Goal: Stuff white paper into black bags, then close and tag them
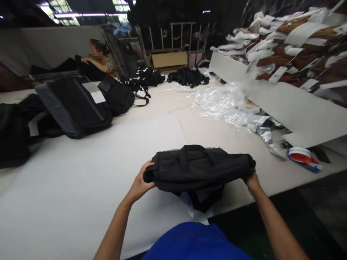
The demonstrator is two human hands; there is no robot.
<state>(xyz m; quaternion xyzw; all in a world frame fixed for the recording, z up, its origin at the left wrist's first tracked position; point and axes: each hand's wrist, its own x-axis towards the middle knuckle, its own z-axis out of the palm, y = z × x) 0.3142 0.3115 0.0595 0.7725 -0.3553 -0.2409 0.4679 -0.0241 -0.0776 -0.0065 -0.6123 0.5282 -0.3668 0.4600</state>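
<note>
A black fabric bag (200, 166) with a carry strap across its upper side is held level over the near edge of the table. My left hand (142, 182) grips its left end, thumb below and fingers at the side. At the right end my right hand (251, 180) holds the bag from underneath, its fingers mostly hidden behind the fabric. Black straps or cloth and a piece of white paper (188, 206) hang beneath the bag, close to my blue clothing.
Black bags (74, 104) lie at the left of the white table (89, 180). Bundled black straps (188, 76) and a cardboard box (169, 59) are at the back. Clear plastic (225, 103), a tape dispenser (300, 156) and stacked brown goods (292, 54) are on the right. Another person (101, 61) sits back left.
</note>
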